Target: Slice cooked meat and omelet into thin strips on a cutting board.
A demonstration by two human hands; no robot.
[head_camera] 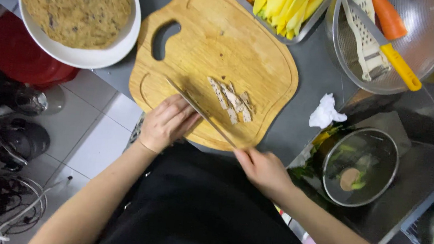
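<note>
Both hands sit at the near edge of the cutting board point(218, 49): the right hand point(264, 170) closed around a knife point(202, 114) handle, the left hand point(167, 122) curled over the blade. Sliced strips point(232, 102) lie just beyond the blade, mid-board.

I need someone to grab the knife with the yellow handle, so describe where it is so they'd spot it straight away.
Start at the wooden cutting board and look past its far right corner to the metal mesh strainer. The yellow-handled knife lies slanted inside, across a pale grater and beside a carrot. The other knife, on the board, shows no yellow.
</note>
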